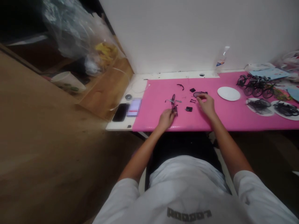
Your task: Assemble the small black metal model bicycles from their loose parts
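Note:
My left hand (167, 119) is closed round the near end of a miniature bicycle (173, 104), holding it on the pink cover, with its front wheel and handlebar pointing away from me. To the right, my right hand (207, 105) pinches the edge of a small dark bicycle wheel part (197, 94); the exact grip is blurred. Between the hands lie a black block-like piece (189, 109), a small black bracket (192, 101) and a thin grey piece (178, 101). A flat black square (192, 90) and a curved black strip (180, 86) are farther back.
A white plate (228, 93) sits right of my right hand. Beyond it are finished miniature bicycles (257, 85) and two plates of dark parts (260, 106). A phone (120, 112) lies at the table's left end. A clear bottle (223, 57) stands by the wall.

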### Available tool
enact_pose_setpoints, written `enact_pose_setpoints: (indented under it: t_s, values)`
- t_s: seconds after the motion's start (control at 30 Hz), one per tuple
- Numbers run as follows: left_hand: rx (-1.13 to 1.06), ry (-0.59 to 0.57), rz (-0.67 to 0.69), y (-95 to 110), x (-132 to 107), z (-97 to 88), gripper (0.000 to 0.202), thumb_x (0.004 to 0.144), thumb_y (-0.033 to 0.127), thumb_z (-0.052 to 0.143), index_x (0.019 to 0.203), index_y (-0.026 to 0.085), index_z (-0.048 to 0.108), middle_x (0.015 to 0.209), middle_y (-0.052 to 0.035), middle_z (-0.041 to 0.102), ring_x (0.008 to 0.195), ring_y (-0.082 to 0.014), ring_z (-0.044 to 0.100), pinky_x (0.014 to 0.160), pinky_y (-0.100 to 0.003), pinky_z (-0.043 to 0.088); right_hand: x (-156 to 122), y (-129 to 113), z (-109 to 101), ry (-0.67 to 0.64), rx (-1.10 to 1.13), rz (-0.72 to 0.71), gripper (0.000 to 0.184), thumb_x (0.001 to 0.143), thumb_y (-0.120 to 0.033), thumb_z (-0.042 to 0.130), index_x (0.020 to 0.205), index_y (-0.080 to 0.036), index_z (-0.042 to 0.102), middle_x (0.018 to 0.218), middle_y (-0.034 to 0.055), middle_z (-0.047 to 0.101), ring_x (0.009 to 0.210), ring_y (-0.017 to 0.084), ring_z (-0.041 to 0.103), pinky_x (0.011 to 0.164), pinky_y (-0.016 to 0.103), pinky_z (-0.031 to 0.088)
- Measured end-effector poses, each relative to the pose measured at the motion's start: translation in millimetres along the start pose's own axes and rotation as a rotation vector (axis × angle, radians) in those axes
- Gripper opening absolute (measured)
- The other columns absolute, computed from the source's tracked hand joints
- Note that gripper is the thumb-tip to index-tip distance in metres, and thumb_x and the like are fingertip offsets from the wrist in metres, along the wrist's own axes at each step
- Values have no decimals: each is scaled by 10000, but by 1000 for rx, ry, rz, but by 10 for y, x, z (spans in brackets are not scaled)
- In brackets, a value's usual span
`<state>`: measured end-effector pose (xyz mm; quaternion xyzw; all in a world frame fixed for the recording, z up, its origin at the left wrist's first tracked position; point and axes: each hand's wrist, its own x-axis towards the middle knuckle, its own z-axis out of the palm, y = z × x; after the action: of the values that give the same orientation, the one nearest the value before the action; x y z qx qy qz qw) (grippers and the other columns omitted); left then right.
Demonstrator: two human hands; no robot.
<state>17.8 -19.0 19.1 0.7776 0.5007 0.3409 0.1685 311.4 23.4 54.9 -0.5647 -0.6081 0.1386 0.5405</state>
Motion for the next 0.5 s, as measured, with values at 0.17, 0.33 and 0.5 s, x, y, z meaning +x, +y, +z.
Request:
enact_pose_setpoints:
  t_s: [0.17,0.33,0.5]
  values:
    - [10,-18,-2,15,2,-23,207,1092,292,614,938,182,694,962,-94,737,932,-239,671,871,-356,529,42,337,-235,-4,-223,131,132,845,-250,766,948,-189,824,994,115,831,927,306,747,953,490,591]
    - [12,-14,4,18,4,-20,206,1091,303,616,941,187,695,963,-94,738,943,-245,680,887,-364,536,20,496,-205,-3,-314,143,108,821,-256,765,901,-212,823,921,112,809,927,320,692,939,519,578]
    - [22,-8,8,-2,1,4,204,1089,310,624,944,183,693,967,-99,740,954,-251,685,873,-356,528,25,609,-102,-32,-274,52,84,826,-244,729,866,-206,792,870,117,767,911,304,644,939,509,565]
